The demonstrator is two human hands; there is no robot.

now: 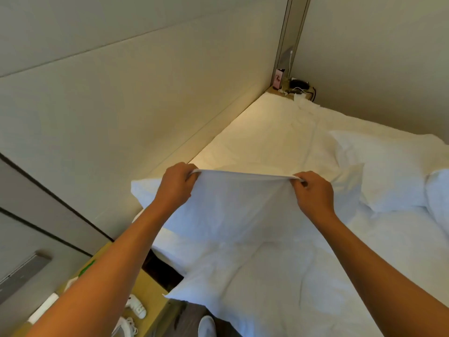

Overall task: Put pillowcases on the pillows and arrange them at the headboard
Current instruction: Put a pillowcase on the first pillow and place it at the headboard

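Two hands — left hand (pixel 175 183) and right hand (pixel 313 190) — pinch the far edge of a white, creased pillowcase (pixel 233 207), stretching it taut above the rumpled bed (pixel 267 132). Another plump white pillow (pixel 388 171) lies to the right; a padded headboard (pixel 121 113) rises on the left.

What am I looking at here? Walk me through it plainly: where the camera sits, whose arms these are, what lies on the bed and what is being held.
There is no machine here. The single picture comes from a wide-angle camera worn on a person's head, looking forward and down, so the two bare arms are the wearer's own. The left hand and the right hand each pinch the upper edge of a white fabric pillowcase, stretching it taut between them above a white-sheeted bed. A plump white pillow lies on the bed to the right. The padded beige headboard runs along the left, and a yellow wooden bedside table stands below it.
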